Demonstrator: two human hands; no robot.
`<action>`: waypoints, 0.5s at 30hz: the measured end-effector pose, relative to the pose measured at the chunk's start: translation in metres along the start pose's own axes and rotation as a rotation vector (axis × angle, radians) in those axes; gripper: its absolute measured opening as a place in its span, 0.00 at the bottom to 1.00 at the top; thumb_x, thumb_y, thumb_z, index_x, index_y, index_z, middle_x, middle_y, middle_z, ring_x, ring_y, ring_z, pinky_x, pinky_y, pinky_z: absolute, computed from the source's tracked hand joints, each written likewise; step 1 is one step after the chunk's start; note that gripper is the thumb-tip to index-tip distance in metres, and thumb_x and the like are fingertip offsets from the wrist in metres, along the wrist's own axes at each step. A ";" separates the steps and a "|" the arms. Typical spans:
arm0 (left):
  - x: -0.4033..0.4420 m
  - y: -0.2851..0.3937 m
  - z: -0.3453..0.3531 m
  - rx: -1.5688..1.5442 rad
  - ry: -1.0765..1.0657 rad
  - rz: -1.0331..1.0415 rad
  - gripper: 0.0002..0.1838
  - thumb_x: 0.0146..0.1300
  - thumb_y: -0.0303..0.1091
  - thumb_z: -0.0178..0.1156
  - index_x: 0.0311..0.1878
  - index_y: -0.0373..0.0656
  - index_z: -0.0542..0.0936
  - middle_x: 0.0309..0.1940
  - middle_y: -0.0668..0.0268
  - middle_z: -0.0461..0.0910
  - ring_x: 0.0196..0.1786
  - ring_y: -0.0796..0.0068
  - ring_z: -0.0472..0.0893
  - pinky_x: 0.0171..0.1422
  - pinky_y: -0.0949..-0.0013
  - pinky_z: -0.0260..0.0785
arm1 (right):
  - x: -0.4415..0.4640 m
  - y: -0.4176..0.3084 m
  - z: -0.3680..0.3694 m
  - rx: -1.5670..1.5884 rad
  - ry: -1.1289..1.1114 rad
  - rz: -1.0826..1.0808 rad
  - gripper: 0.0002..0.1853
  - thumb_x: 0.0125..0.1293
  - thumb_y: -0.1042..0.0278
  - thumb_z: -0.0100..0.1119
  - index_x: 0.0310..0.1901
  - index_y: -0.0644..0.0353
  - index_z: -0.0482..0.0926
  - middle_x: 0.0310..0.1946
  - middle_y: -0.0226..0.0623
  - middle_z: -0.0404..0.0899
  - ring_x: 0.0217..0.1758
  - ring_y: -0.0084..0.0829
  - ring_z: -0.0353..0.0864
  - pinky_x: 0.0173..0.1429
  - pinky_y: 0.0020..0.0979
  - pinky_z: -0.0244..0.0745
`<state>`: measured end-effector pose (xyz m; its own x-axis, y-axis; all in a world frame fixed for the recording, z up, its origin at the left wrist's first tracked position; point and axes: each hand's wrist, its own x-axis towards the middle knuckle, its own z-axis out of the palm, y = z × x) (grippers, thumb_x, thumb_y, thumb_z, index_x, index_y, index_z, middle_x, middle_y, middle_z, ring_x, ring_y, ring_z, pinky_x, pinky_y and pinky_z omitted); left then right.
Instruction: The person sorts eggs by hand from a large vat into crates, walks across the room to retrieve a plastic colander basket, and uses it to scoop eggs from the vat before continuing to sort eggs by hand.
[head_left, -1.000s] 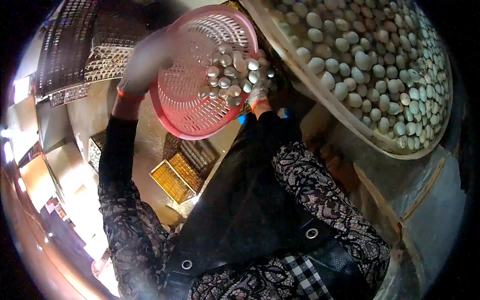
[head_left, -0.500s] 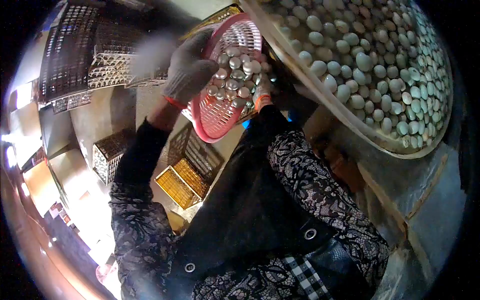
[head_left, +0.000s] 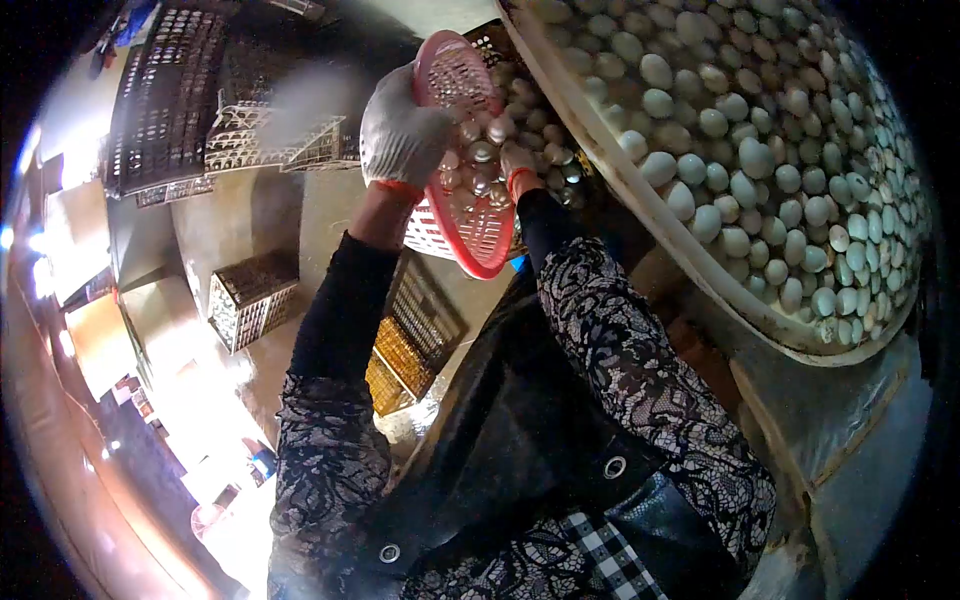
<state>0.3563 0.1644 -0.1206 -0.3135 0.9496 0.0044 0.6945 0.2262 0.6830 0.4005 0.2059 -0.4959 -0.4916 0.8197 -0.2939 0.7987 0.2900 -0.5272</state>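
My left hand (head_left: 405, 130), in a pale knitted glove, is closed on the left rim of a pink plastic basket (head_left: 483, 262). The basket is tipped steeply on its side, its opening to the right. Several shiny, wet eggs (head_left: 483, 152) lie against its slotted inside. My right hand (head_left: 518, 162), with a red band at the wrist, is closed at the basket's right rim, close against the eggs; its fingertips are partly hidden. More eggs (head_left: 545, 120) lie in a dark container just right of the basket, under the tipped side.
A large round tub (head_left: 640, 195) full of pale eggs takes up the upper right. Stacked dark crates (head_left: 165, 100) stand at the upper left. A pale crate (head_left: 250, 300) and a yellow crate (head_left: 400, 370) sit on the floor to the left. A dark apron (head_left: 500, 440) covers my front.
The basket has turned from a slanted position to a steeper tilt. Fewer eggs are in it, and more show in the container at the right. My left hand has shifted slightly right.
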 end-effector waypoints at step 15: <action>0.025 -0.003 -0.021 0.384 -0.020 0.163 0.20 0.58 0.47 0.54 0.39 0.38 0.81 0.35 0.49 0.80 0.40 0.49 0.79 0.46 0.57 0.71 | -0.062 0.001 -0.056 0.515 0.155 -0.026 0.18 0.66 0.61 0.44 0.52 0.62 0.70 0.47 0.44 0.75 0.49 0.42 0.75 0.49 0.41 0.72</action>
<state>0.3326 0.1828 -0.1075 -0.1693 0.9828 0.0730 0.9263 0.1334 0.3524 0.4509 0.1830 -0.4331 -0.4212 0.8899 -0.1748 0.4941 0.0636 -0.8671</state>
